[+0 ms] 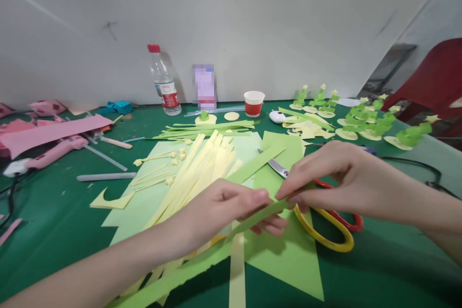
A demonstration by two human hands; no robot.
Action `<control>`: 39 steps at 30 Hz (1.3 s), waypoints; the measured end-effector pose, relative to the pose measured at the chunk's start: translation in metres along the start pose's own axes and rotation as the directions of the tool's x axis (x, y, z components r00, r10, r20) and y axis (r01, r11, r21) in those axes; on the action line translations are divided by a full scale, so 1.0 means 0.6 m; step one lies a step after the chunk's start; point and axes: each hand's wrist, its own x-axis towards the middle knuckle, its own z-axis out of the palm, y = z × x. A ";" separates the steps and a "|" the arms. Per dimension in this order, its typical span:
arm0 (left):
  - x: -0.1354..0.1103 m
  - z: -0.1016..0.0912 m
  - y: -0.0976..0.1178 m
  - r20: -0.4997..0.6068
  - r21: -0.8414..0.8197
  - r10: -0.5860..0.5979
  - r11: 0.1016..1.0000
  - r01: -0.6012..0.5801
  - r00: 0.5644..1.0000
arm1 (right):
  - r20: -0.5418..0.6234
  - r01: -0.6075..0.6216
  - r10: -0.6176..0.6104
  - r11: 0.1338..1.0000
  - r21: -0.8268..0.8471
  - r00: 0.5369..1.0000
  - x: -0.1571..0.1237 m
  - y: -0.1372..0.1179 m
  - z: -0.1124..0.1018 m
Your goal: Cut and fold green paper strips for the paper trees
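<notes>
A green paper strip (260, 215) runs between my two hands over the middle of the table. My left hand (233, 204) has the strip between its thumb and curled fingers. With thumb and fingertips, my right hand (334, 175) pinches the strip's folded end; the fold itself is mostly hidden. Below my right hand lies a pair of scissors (344, 244) with red and yellow handles, the blade pointing away on a green paper sheet (288, 264). Beside my left hand, a pile of pale yellow paper strips (195, 173) fans across light green paper, and another torn green strip (180, 274) lies under my forearm.
Small paper plants (368, 122) stand at the back right. A water bottle (165, 84), a phone (205, 86) and a paper cup (254, 103) line the wall. On the left are a pink glue gun (59, 151) and a glue stick (106, 177). Green strips (209, 128) lie behind the pile.
</notes>
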 end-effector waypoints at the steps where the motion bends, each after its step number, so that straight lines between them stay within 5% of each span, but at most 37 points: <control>1: 0.003 0.001 -0.003 0.014 -0.020 -0.028 0.999 0.028 1.000 | 0.003 -0.006 0.006 1.000 -0.005 1.000 0.001 0.002 0.005; 8: 0.012 0.002 -0.023 0.084 -0.228 -0.094 0.967 0.112 0.992 | 0.071 -0.018 0.016 1.000 0.023 0.997 0.009 0.012 0.006; 16: 0.018 0.002 -0.027 0.025 -0.237 -0.120 0.964 0.123 0.992 | 0.291 -0.333 0.336 0.941 -0.061 0.896 0.017 0.008 0.004; 24: 0.019 0.004 -0.021 -0.022 -0.164 -0.136 0.978 0.131 0.990 | 0.108 -0.337 0.353 0.931 -0.141 0.930 0.015 0.002 0.022; 32: 0.016 0.014 -0.026 -0.081 -0.082 -0.156 0.985 0.150 0.984 | 0.126 -0.353 0.364 0.930 -0.099 0.923 0.016 0.010 0.029; 36: 0.012 0.019 -0.025 -0.100 -0.047 -0.143 0.989 0.139 0.985 | 0.210 -0.442 0.441 0.896 -0.046 0.873 0.015 0.011 0.005; 39: 0.013 0.018 -0.023 -0.114 -0.049 -0.138 0.990 0.133 0.984 | 0.136 -0.468 0.476 0.879 -0.087 0.869 0.014 0.017 -0.027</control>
